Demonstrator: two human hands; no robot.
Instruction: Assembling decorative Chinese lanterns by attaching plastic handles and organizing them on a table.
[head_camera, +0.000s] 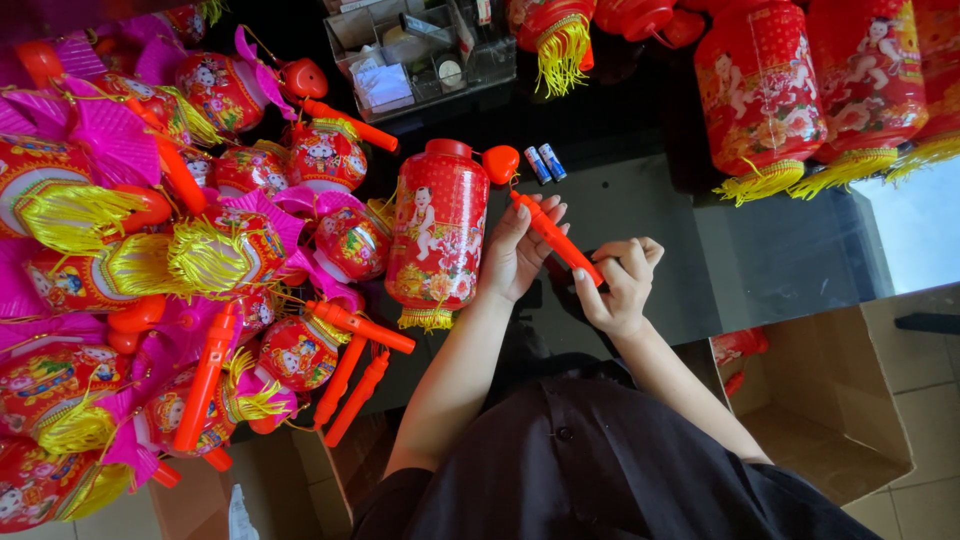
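Both my hands hold a long orange plastic handle (556, 238) over a dark glass table (640, 200). My left hand (518, 252) grips its upper part and my right hand (620, 285) closes around its lower end. The handle's top runs to an orange heart-shaped hook (500, 164) on a red cylindrical lantern (438, 232) with a yellow fringe, which lies just left of my left hand. Two small batteries (545, 163) lie on the table above my hands.
A pile of red and pink lanterns with orange handles (200, 260) fills the left. More red lanterns (800, 90) lie at top right. A clear plastic organiser (420, 50) sits at the top. An open cardboard box (820, 400) stands on the floor, lower right.
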